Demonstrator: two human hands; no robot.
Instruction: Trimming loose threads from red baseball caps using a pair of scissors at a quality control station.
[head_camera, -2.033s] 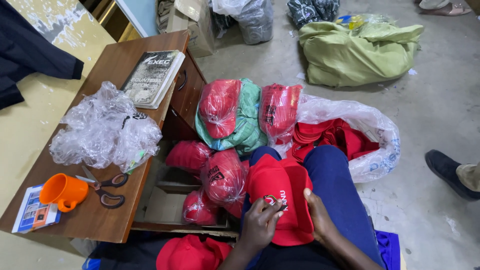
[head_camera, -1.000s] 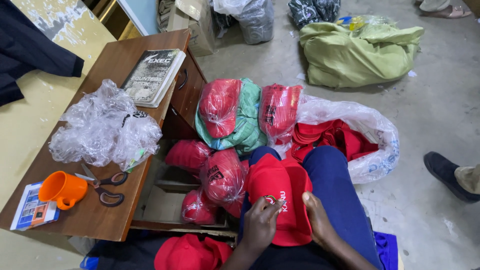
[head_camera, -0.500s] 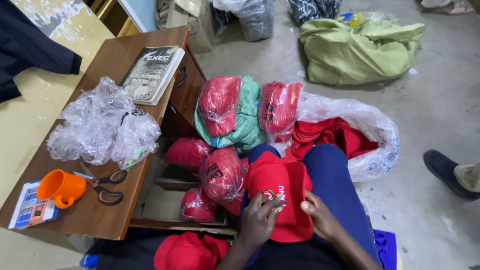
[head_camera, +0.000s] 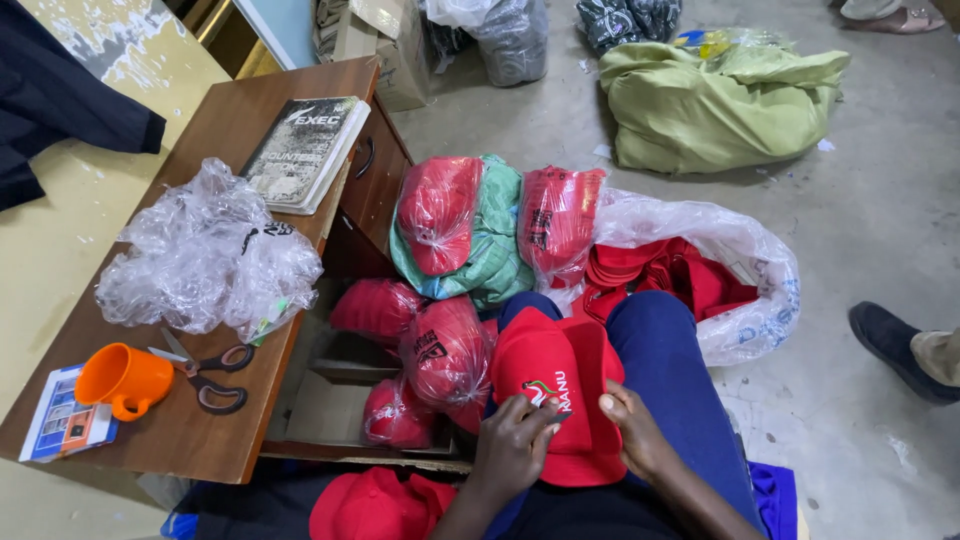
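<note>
A red cap (head_camera: 560, 400) lies across the person's lap, its long axis running away from the body, the left hand (head_camera: 512, 450) curled with fingertips pinching at the embroidered front while the right hand (head_camera: 632, 432) rests half open on the cap's right edge; bagged red caps (head_camera: 445, 355) crowd just left, and a wooden worktop (head_camera: 215, 440) carrying scissors (head_camera: 205, 375) and an orange cup (head_camera: 122, 380) stands further left
</note>
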